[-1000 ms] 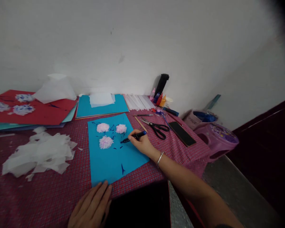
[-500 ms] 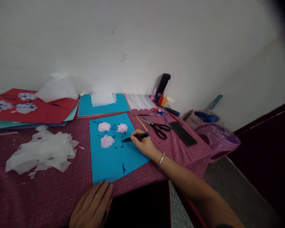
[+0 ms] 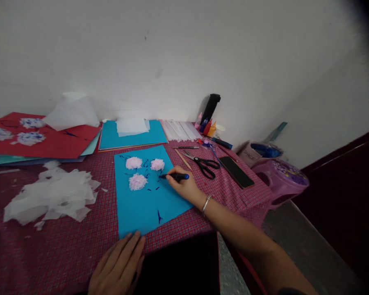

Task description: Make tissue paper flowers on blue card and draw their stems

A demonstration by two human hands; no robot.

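My right hand (image 3: 186, 189) is closed on a dark marker (image 3: 178, 177) with a blue end. The marker's tip is at the blue paper (image 3: 135, 213), just below and right of the upper-right pink tuft (image 3: 157, 164). Two more pink tufts sit to the left on the sheet, with dark blue strokes drawn around and between them. A forked dark mark (image 3: 159, 216) lies near the sheet's lower edge. My left hand (image 3: 118, 262) lies flat, fingers outstretched, with its fingertips on the sheet's bottom-left corner.
White tissue pieces (image 3: 55, 194) are heaped on the left. Behind them lies red paper (image 3: 64, 145) with tufts. Scissors (image 3: 204, 164), a phone (image 3: 236, 172) and small paint bottles (image 3: 209, 128) are on the right. A pink stool (image 3: 283, 180) stands beyond the table edge.
My right hand and the marker tip have moved slightly up on the sheet, closer to the upper-right tuft. My left hand stays at the corner.
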